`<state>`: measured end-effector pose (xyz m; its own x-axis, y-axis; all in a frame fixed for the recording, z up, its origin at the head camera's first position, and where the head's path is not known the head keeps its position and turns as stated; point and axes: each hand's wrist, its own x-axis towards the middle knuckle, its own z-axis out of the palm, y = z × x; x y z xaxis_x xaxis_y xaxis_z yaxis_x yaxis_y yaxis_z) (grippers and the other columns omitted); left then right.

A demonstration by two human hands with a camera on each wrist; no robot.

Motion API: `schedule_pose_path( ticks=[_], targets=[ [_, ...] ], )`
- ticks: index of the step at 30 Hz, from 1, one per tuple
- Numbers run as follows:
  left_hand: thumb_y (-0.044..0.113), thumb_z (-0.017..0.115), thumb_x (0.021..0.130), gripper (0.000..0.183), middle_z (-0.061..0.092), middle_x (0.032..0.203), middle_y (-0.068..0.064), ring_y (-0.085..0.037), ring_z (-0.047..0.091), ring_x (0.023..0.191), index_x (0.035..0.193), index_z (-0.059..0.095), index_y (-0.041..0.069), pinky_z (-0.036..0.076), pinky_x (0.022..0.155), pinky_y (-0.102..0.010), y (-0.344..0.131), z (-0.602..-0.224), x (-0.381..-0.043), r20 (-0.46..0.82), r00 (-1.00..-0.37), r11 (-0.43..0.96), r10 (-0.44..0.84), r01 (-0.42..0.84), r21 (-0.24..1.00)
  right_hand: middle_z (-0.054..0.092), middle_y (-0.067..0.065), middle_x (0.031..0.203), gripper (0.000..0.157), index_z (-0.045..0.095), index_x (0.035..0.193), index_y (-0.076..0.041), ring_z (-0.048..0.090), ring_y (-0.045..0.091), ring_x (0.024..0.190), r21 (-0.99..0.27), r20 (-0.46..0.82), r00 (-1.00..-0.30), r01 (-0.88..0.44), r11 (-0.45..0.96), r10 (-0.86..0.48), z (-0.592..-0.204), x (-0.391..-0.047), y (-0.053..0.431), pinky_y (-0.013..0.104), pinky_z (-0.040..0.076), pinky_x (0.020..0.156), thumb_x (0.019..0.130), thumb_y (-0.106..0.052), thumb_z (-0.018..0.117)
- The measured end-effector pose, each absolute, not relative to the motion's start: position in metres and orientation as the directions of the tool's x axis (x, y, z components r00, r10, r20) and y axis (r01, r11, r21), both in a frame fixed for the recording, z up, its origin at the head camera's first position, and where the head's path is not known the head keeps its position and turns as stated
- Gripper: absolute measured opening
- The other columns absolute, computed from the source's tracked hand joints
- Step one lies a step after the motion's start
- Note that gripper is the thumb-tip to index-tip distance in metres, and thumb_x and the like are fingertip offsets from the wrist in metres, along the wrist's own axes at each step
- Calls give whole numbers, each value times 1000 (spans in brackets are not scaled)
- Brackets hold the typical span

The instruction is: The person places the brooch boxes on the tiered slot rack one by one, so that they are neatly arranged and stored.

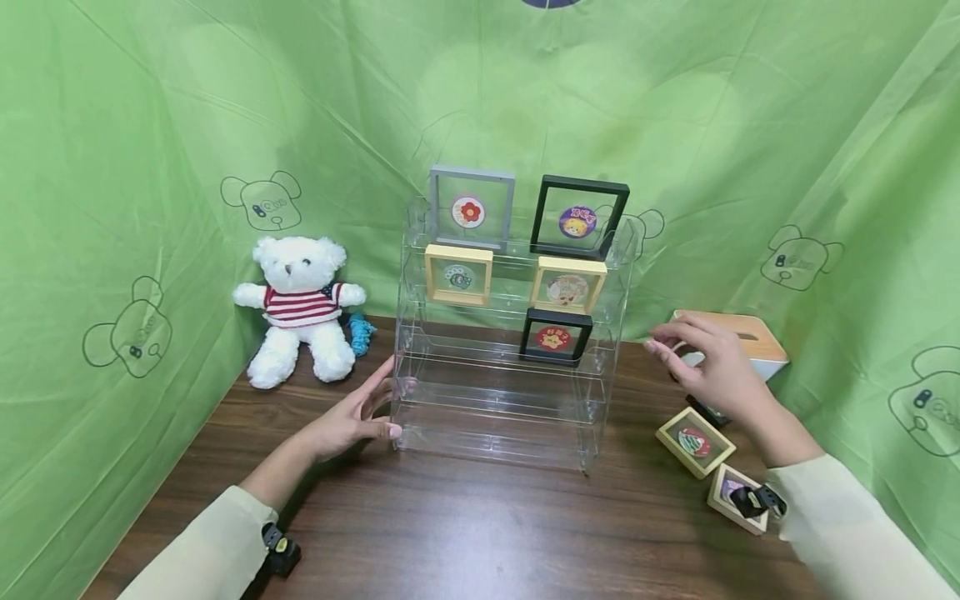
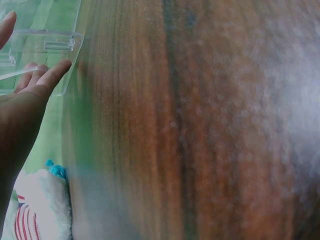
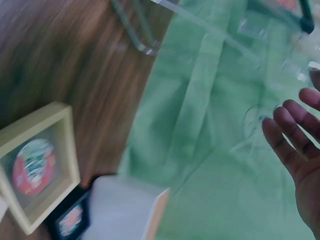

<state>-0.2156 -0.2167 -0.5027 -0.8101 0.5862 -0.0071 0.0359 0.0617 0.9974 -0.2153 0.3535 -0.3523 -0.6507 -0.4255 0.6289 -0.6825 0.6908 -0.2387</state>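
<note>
A clear acrylic tiered rack (image 1: 495, 400) stands on the table. My left hand (image 1: 347, 427) touches its left side, thumb at the front edge and fingers stretched along the side panel. On the top tier are a grey frame (image 1: 472, 208) with a flower badge and a black frame (image 1: 580, 217) with a purple badge. Two pale yellow frames (image 1: 459, 276) (image 1: 568, 285) sit one tier lower. Below the right one stands a small black frame (image 1: 556, 337) with a red star badge. Right of the rack, my right hand (image 1: 708, 367) hangs in the air, holding nothing, fingers loosely bent.
On the right lie a yellow frame (image 1: 696, 442), a pale wooden frame (image 1: 738, 498) and a partly hidden black frame (image 3: 70, 220). Behind is a white box with a wooden lid (image 1: 738, 337). A white teddy bear (image 1: 300, 312) sits left beside a blue item (image 1: 362, 333).
</note>
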Motion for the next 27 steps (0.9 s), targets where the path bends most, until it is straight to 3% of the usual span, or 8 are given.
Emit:
schedule_pose_path(
  ticks=[5, 12, 20, 27],
  targets=[
    [4, 77, 102, 118, 4, 182, -31, -58, 1, 169, 179, -8, 34, 22, 129, -78, -216, -503, -215, -3, -808, 57, 589, 38, 998, 77, 3, 101, 30, 81, 115, -8, 67, -2, 87, -245, 552, -722, -619, 746, -418, -370, -216, 379, 8, 57, 73, 88, 4, 87],
    [5, 77, 102, 118, 1, 183, -31, -59, 2, 168, 179, -9, 33, 22, 129, -77, -216, -503, -215, -1, -810, 67, 587, 47, 997, 78, 1, 97, 31, 82, 113, -8, 69, 2, 81, -212, 456, -759, -600, 772, -464, -393, -218, 403, 24, 59, 63, 85, 0, 92],
    [6, 77, 102, 118, -2, 183, -30, -59, 1, 168, 179, -8, 34, 23, 129, -77, -217, -503, -216, -10, -813, 77, 583, 43, 996, 77, 4, 103, 22, 83, 113, -6, 73, 12, 86, -248, 254, -847, -524, 815, -468, -416, -212, 420, 37, 65, 73, 92, -9, 90],
    [7, 78, 102, 118, -2, 183, -31, -59, 1, 168, 179, -8, 34, 23, 130, -77, -217, -503, -216, -12, -815, 85, 579, 46, 995, 74, 1, 97, 19, 83, 106, -7, 69, 11, 81, -231, 226, -856, -511, 828, -465, -435, -210, 431, 34, 60, 68, 89, -6, 91]
  ],
)
